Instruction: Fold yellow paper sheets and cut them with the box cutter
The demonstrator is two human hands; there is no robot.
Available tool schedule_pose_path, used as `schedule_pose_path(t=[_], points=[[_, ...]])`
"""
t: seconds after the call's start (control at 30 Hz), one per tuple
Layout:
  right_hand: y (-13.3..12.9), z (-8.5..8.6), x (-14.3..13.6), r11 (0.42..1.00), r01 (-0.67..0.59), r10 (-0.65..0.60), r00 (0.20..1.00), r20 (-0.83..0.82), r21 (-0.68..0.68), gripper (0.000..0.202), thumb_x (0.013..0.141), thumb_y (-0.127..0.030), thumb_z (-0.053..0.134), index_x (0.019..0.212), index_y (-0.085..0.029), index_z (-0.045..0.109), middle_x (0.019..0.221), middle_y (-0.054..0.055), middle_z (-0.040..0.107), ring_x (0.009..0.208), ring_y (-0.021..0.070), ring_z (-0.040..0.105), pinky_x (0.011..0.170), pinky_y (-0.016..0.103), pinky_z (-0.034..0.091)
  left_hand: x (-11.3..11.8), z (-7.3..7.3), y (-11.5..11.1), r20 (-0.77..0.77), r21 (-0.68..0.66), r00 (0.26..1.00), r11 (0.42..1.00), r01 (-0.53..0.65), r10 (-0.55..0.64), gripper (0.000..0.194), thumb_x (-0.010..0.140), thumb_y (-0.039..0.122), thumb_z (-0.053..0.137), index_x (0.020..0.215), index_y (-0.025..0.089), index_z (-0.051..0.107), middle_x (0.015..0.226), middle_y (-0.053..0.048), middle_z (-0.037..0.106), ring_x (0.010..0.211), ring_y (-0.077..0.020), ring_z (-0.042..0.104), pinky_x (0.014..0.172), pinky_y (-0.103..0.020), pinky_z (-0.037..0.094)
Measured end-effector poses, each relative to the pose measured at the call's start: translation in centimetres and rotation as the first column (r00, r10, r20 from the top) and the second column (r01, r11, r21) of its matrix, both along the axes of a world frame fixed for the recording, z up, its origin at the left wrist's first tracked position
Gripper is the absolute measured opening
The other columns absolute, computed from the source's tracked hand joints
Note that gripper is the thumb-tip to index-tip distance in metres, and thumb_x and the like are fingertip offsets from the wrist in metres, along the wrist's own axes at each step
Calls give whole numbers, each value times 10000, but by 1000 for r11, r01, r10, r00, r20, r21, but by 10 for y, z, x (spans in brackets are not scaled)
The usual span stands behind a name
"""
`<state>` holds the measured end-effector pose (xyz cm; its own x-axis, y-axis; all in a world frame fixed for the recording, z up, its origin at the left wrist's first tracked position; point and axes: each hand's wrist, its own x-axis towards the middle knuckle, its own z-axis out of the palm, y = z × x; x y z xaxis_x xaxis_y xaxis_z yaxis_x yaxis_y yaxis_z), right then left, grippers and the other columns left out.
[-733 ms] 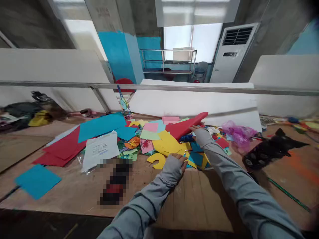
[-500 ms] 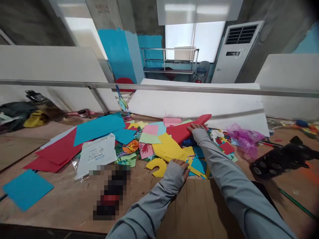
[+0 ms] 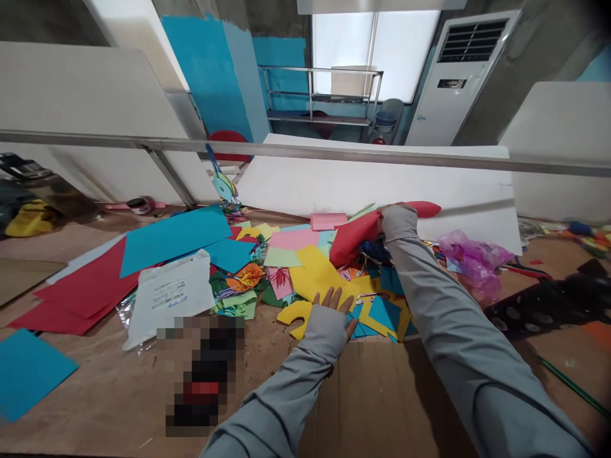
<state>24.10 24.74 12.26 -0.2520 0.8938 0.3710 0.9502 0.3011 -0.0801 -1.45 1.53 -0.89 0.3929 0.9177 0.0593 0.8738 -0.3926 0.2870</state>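
Observation:
My left hand point(image 3: 333, 304) lies with fingers spread on a yellow paper sheet point(image 3: 310, 277), beside a curved yellow cutout point(image 3: 293, 313). Farther back and to the right, my right hand point(image 3: 397, 219) is at a red paper sheet point(image 3: 354, 240), which bends up and shows on both sides of the grey cuff. Its fingers are hidden behind the cuff and the paper, but the sheet has moved along with the hand. Blue paper pieces point(image 3: 384, 312) and a dark blue bundle point(image 3: 375, 250) lie between my arms. A pink block point(image 3: 328, 221) is behind the yellow sheet.
Blue sheets point(image 3: 174, 238), red sheets point(image 3: 95, 286) and a white plastic packet point(image 3: 172, 292) lie at left. At right are a crumpled purple plastic bag point(image 3: 472, 257), a black animal-shaped object point(image 3: 548, 302) and a green stick point(image 3: 573, 385). A metal bar point(image 3: 334, 152) crosses behind.
My right hand has moved right and back, and the red sheet has shifted and bent with it. My left fingers have spread and moved slightly left. The camera view has tilted down.

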Motion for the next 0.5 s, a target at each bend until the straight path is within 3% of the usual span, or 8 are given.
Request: schedule_pose_path(t=[0.13, 0.23, 0.37, 0.5], points=[[-27, 8, 10, 996, 64, -61, 997, 47, -61, 465, 996, -378, 689, 1416, -209, 587, 1492, 124, 559, 1300, 303, 590, 1073, 550, 515, -10, 3, 12, -71, -35, 995, 997, -66, 64, 614, 989, 536, 569, 1569, 343, 504, 1702, -92, 334, 1575, -377, 294, 1252, -630, 220], [-60, 2, 21, 987, 95, -86, 993, 78, -127, 432, 970, -316, 715, 1375, -192, 636, 1425, 138, 629, 1246, 285, 631, 1073, 465, 512, -15, 5, 17, -101, -32, 987, 991, -128, 124, 624, 1002, 545, 539, 1583, 325, 485, 1709, -101, 311, 1586, -384, 261, 1249, -640, 215], [-99, -24, 26, 950, 98, -58, 989, 139, -297, 303, 971, -375, 716, 1201, -178, 722, 1186, 89, 746, 1019, 221, 715, 945, 412, 570, -14, 9, 19, -131, -35, 977, 984, -174, 168, 638, 998, 534, 553, 1593, 321, 465, 1712, -98, 299, 1598, -371, 232, 1255, -637, 199], [-117, -56, 11, 945, 154, -105, 979, 177, -289, 616, 834, -345, 842, 1412, -280, 637, 1512, 120, 591, 1305, 304, 604, 1090, 441, 474, -10, 13, 17, -145, -29, 972, 981, -194, 187, 636, 996, 521, 564, 1590, 312, 470, 1715, -96, 288, 1605, -345, 223, 1267, -621, 176]])
